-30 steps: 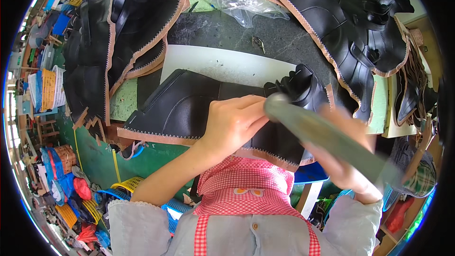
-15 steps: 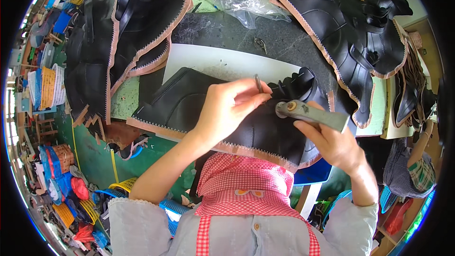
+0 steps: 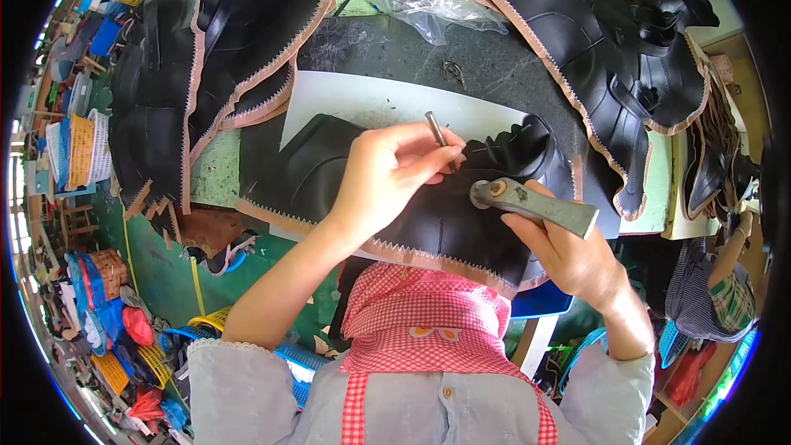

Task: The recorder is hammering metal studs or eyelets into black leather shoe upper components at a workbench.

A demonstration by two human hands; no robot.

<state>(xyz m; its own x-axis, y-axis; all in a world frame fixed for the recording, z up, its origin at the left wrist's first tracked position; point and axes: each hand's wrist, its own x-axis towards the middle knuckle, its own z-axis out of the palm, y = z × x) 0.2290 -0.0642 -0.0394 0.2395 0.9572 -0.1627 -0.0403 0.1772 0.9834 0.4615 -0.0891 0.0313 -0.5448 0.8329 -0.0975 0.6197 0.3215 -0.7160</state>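
A black leather boot upper (image 3: 428, 222) with a tan zigzag-stitched edge lies flat in front of me. My left hand (image 3: 400, 169) pinches a slim metal punch (image 3: 435, 128), which leans over the upper with its lower tip hidden by my fingers. In my right hand (image 3: 573, 251) is a hammer (image 3: 535, 201); its grey metal head is just right of the punch and apart from it. Under the upper, a white sheet (image 3: 346, 99) covers part of a dark stone slab (image 3: 371, 53).
More black uppers with tan edges are heaped at the left (image 3: 222, 58) and right (image 3: 593, 58). A clear plastic bag (image 3: 424, 0) of small pieces lies at the back. Another person's arm (image 3: 729, 251) shows at the far right. Baskets (image 3: 81, 148) stand to the left.
The punch has shifted a little left and now tilts more. The hammer has moved slightly left and toward me. The boot upper has slid slightly, its left tip moving right.
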